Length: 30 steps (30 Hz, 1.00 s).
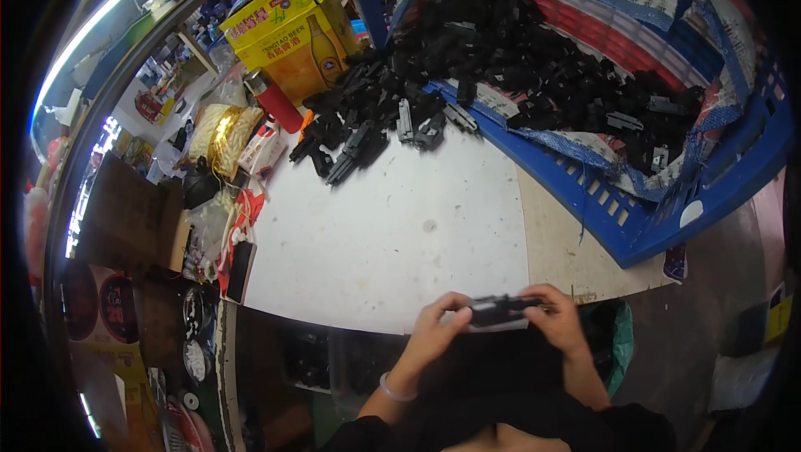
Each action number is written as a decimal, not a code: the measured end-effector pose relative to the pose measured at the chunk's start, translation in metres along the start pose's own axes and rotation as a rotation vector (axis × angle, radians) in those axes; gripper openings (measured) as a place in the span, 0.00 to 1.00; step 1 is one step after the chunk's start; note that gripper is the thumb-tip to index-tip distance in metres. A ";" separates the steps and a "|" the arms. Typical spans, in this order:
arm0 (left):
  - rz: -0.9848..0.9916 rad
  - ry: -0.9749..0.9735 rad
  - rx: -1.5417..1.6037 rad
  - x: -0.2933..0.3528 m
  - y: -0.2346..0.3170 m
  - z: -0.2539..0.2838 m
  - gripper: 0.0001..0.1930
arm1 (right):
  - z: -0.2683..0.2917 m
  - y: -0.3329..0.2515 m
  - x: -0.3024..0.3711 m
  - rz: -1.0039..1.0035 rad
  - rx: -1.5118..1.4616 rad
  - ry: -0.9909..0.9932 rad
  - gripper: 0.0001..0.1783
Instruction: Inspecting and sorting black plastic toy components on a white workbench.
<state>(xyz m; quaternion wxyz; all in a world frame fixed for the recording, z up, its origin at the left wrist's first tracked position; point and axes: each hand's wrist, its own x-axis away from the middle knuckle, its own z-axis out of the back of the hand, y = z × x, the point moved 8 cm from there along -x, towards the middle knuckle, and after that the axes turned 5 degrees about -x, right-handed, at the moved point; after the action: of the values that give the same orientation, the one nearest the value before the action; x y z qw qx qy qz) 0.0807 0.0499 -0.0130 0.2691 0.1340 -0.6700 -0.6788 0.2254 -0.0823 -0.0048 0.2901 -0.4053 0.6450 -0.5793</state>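
At the table's front edge, my left hand (440, 323) and my right hand (557, 318) are both closed on a small black toy pistol (499, 310), one at each end. It lies roughly level and is slightly blurred, so its details are hard to make out. Similar black and grey toy pistols (359, 148) lie heaped at the far side of the white tabletop (392, 235). Many more black pieces (534, 60) fill a blue plastic crate (634, 239) lined with a striped woven sack (617, 18), at the far right.
A yellow carton (284, 39) stands behind the heap, with a red flask (274, 100) in front of it. Along the left edge are a roll of cream braided cord (224, 142), plastic bags and a dark flat block (240, 271). A green bag (619, 348) hangs below the table at right.
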 end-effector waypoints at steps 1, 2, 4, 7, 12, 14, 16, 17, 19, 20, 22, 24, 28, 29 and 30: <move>-0.100 -0.118 -0.072 -0.003 0.006 -0.004 0.13 | 0.017 -0.007 0.005 0.016 0.049 0.042 0.12; -0.140 -0.147 -0.149 -0.008 0.011 -0.003 0.13 | 0.046 -0.006 0.017 0.010 0.036 0.115 0.10; -0.154 -0.100 -0.272 -0.022 0.015 0.011 0.12 | 0.099 -0.020 0.042 -0.094 0.230 0.247 0.08; -0.193 0.092 -0.501 -0.075 0.025 0.045 0.15 | 0.166 0.012 0.099 -0.556 0.783 0.082 0.16; -0.517 0.554 -1.107 -0.189 0.042 0.095 0.26 | 0.194 0.043 0.144 -0.626 1.335 0.160 0.20; -0.368 0.622 -1.127 -0.231 0.047 0.100 0.29 | 0.168 0.045 0.136 -0.598 1.041 0.227 0.22; -0.313 0.671 -1.140 -0.258 0.044 0.112 0.29 | 0.144 0.041 0.121 -0.553 0.981 0.194 0.22; -0.247 0.723 -1.154 -0.266 0.038 0.122 0.29 | 0.130 0.038 0.111 -0.509 0.923 0.150 0.23; -0.335 0.787 -1.129 -0.267 0.041 0.127 0.24 | 0.114 0.025 0.098 -0.474 0.947 0.107 0.21; -0.274 0.742 -1.047 -0.265 0.041 0.128 0.22 | 0.107 0.020 0.093 -0.452 0.860 0.080 0.19; -0.137 0.565 -0.651 -0.250 0.031 0.126 0.20 | 0.088 0.002 0.082 -0.333 0.715 0.016 0.15; -0.217 0.356 -0.366 -0.221 0.021 0.111 0.22 | 0.077 -0.003 0.072 -0.247 0.542 0.005 0.13; -0.066 -0.027 -0.139 -0.127 0.027 0.048 0.16 | 0.057 -0.014 0.027 0.157 0.505 0.142 0.11; -0.054 -0.119 -0.161 -0.106 0.029 0.037 0.14 | 0.049 -0.014 0.018 0.134 0.289 0.163 0.13; -0.070 -0.175 -0.164 -0.085 0.036 0.029 0.13 | 0.034 -0.017 0.006 0.107 0.074 0.172 0.16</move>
<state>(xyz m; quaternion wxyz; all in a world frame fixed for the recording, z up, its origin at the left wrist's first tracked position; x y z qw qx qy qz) 0.1414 0.1218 0.0086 0.1957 0.0753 -0.6281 -0.7494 0.2543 -0.1049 0.0065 0.2789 -0.3079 0.6665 -0.6190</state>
